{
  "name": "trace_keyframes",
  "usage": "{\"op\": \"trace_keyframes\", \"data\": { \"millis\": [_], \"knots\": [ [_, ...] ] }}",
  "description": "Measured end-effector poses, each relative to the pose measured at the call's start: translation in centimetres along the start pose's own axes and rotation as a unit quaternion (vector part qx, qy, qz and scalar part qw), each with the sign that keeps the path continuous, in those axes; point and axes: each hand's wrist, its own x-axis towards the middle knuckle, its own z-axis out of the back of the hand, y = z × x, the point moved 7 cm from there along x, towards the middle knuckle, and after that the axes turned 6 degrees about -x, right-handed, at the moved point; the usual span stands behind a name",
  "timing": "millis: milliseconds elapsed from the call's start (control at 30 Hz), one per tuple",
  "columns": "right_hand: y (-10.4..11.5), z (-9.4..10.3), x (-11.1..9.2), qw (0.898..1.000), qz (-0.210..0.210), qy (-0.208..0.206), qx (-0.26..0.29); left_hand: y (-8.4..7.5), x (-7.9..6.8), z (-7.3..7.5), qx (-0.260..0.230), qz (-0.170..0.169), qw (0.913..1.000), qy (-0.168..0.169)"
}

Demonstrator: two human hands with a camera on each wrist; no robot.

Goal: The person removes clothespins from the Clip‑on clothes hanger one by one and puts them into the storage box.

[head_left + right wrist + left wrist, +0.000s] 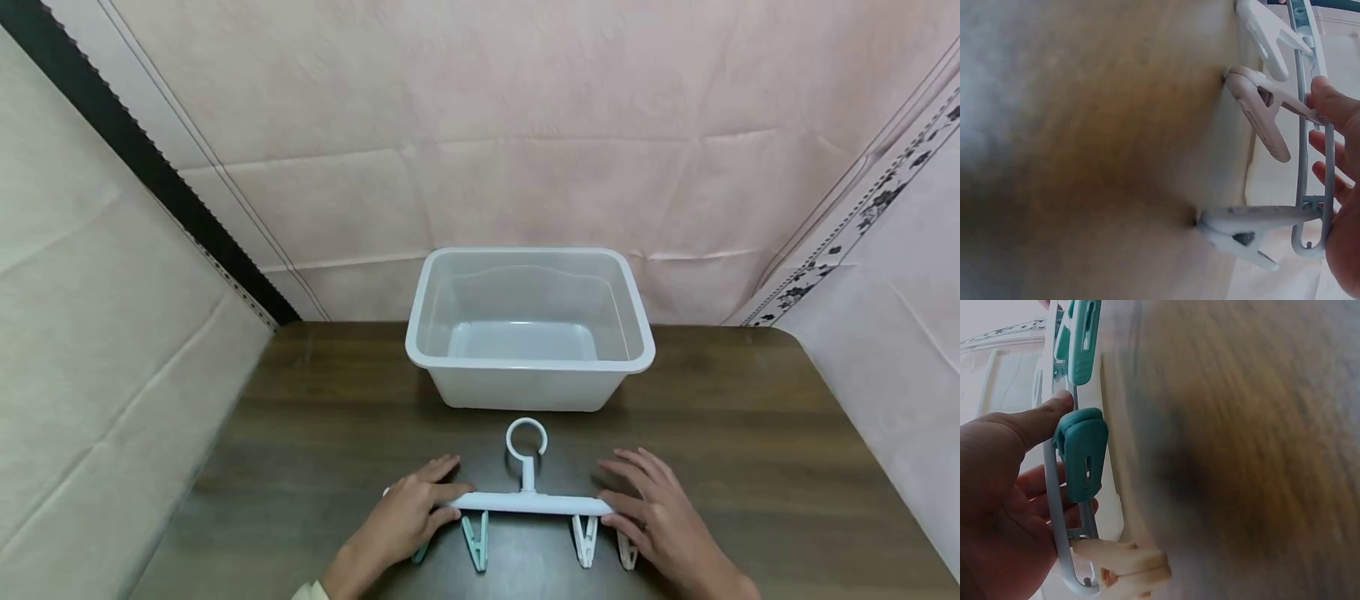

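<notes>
Left hand (408, 510) and right hand (663, 523), seen from the head, each gripping one end of the white hanger (528, 502), between them at the worktop (285, 467). Held at both ends probably for a level, steady bar. Hook (528, 473) pointing toward the tub (525, 388), just beyond the hanger and not touching. Along the hanger's near side, green clips (477, 543) at left, white clip (585, 543) at right. Room for sideways movement on both flanks of the hanger, up to the worktop's side edges; only a narrow gap between hook and tub; cloth wall (525, 167) farther beyond.

From the left wrist, thumb in front of the hanger, fingers behind, for a narrow pinch; tan clip (1125, 559) near the hanger's end.

From the right wrist, similar pinch; pinkish clip (1257, 109) by the thumb, pale grey clip (1241, 219) toward the hanger's end. Contact between clips and worktop: cannot tell for certain.
</notes>
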Motion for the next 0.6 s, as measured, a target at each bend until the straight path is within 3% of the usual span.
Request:
{"op": "trace_keyframes", "data": {
  "millis": [267, 600],
  "knots": [
    [0.3, 1.4, 1.3, 0.996, 0.044, -0.074, -0.006, -0.6, 0.5, 0.9, 0.005, -0.030, 0.9992, -0.024],
    [0.5, 1.9, 1.6, 0.996, 0.042, -0.081, -0.014, -1.2, 0.3, 1.4, -0.005, -0.049, 0.9980, -0.040]
  ]
}}
